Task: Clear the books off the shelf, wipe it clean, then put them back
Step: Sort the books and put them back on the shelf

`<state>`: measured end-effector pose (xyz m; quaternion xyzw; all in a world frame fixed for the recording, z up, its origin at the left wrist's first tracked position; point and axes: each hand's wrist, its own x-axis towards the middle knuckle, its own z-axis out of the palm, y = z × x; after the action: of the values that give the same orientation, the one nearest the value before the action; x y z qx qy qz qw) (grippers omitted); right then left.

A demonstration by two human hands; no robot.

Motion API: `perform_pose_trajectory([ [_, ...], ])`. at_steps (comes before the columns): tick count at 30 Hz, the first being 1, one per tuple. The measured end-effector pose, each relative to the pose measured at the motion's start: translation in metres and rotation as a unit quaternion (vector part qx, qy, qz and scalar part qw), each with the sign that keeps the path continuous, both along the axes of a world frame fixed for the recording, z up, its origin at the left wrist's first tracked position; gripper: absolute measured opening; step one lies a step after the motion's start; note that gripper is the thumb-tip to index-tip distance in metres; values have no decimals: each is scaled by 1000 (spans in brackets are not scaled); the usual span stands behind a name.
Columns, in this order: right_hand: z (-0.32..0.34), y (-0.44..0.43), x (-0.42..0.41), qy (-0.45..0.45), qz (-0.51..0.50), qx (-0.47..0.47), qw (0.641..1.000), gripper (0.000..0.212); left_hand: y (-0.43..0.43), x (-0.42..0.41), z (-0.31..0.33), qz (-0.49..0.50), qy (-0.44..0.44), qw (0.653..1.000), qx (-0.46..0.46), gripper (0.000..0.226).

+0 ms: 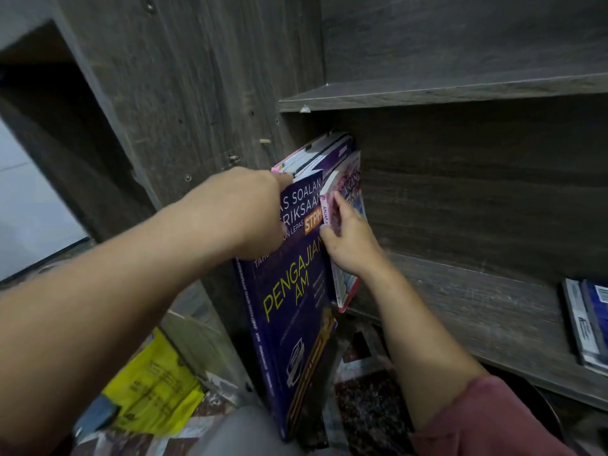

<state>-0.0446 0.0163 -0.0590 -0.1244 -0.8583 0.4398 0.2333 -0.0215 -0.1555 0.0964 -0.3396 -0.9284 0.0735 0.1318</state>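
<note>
A large dark-blue book titled "PENGAJIAN AM" stands upright, half out of the grey wooden shelf at its left end. My left hand grips its top edge, fingers curled over the cover. Beside it, a thinner pink-and-white book leans against the blue one, and my right hand holds it by the spine with thumb and fingers. Several more books stand behind them against the shelf's side wall.
Two books lie flat at the shelf's right end. A second board sits above. A yellow printed bag lies on the patterned floor at lower left. The cabinet's side panel rises left of the books.
</note>
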Motion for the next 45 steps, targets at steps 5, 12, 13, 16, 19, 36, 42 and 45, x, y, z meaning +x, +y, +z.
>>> perform_pose_trajectory([
  [5,-1,-14,-6,63,-36,-12,997,68,-3,14,19,7,38,995,-87,59],
  [12,-1,-34,-25,82,-86,-24,993,91,-24,21,32,36,50,987,-145,60],
  [13,-2,-33,-26,83,-88,-26,992,89,-25,20,29,35,43,988,-144,63],
  [16,-2,-28,-26,74,-81,-21,994,86,-27,15,21,30,10,992,-121,65],
  [19,-3,-21,-20,79,-71,-26,994,81,-24,12,21,23,-16,994,-110,64],
  [36,-1,25,6,72,-178,-74,979,67,-7,-2,20,35,-114,988,-101,68],
  [42,1,47,22,43,-200,-68,977,45,0,4,37,45,-115,978,-166,66],
  [45,3,52,29,23,-174,-65,982,41,11,9,36,30,-167,974,-149,65],
])
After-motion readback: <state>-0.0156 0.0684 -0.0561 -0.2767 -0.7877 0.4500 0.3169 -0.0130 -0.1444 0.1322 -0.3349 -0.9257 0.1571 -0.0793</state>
